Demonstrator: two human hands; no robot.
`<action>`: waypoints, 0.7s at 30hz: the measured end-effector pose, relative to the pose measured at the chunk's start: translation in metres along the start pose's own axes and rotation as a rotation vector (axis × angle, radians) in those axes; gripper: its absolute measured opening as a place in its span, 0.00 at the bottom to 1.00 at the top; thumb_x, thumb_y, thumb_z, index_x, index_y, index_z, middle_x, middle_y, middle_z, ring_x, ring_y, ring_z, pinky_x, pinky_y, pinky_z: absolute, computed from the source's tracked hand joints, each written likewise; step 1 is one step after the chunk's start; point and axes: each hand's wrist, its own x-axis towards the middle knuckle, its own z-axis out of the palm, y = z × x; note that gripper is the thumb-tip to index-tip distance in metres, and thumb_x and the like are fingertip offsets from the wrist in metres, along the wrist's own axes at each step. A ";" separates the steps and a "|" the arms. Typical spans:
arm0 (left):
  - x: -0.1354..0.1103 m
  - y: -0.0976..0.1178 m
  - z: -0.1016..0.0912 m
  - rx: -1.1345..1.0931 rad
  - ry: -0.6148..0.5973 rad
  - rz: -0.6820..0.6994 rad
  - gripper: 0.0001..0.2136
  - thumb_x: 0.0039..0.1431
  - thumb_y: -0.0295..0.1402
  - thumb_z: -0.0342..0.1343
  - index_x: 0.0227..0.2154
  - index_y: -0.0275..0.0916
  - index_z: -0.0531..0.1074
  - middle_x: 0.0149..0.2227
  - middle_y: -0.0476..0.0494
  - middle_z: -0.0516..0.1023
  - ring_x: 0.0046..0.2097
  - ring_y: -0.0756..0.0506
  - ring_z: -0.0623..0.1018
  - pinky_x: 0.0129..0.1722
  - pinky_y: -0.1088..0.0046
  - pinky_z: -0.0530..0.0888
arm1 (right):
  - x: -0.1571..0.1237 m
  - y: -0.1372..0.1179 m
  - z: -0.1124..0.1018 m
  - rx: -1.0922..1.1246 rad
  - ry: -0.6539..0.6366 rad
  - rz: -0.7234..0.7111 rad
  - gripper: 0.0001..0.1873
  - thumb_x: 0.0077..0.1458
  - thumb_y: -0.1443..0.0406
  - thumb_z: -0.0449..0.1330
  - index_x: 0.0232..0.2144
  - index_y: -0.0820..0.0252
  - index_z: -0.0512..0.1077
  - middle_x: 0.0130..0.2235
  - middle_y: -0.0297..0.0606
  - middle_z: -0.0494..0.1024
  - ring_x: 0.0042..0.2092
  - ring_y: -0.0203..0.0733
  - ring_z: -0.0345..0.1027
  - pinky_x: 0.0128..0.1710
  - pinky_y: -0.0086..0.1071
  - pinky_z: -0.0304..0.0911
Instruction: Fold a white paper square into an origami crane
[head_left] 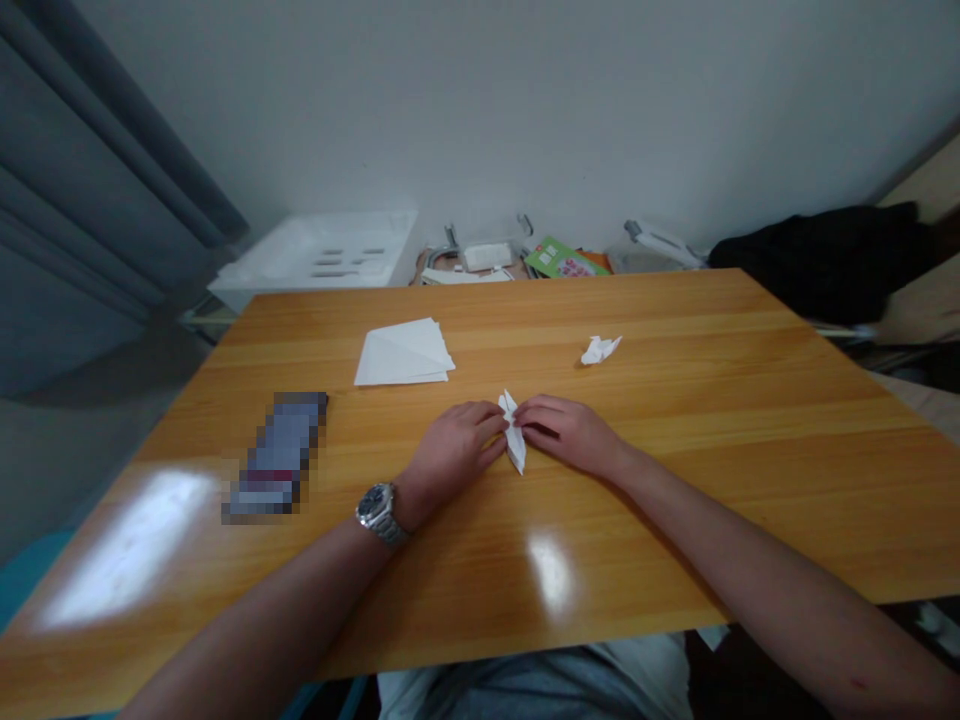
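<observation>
A small folded white paper piece lies on the wooden table between both hands. My left hand, with a metal watch on its wrist, pinches the paper's left side with curled fingers. My right hand presses and pinches its right side with fingertips together. A finished small white paper figure rests farther back to the right. A stack of white paper sheets lies at the back left of the hands.
A dark flat object, blurred out, lies on the table's left. Behind the table stand a white plastic tray, a green booklet and small clutter. A black bag sits at the right.
</observation>
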 end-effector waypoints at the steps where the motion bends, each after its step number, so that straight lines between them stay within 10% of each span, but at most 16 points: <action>1: 0.000 0.000 0.000 0.000 -0.001 0.000 0.08 0.71 0.34 0.52 0.45 0.40 0.76 0.49 0.41 0.79 0.49 0.42 0.78 0.52 0.62 0.75 | 0.000 0.000 0.000 -0.032 -0.015 -0.011 0.09 0.68 0.65 0.56 0.43 0.56 0.77 0.46 0.42 0.81 0.47 0.44 0.76 0.49 0.39 0.73; 21: 0.004 -0.004 0.008 -0.154 0.069 -0.112 0.07 0.70 0.34 0.54 0.43 0.39 0.76 0.47 0.43 0.79 0.48 0.44 0.78 0.49 0.66 0.76 | 0.003 0.000 0.002 0.083 0.044 0.104 0.05 0.66 0.65 0.60 0.39 0.57 0.76 0.43 0.42 0.81 0.46 0.44 0.75 0.48 0.39 0.70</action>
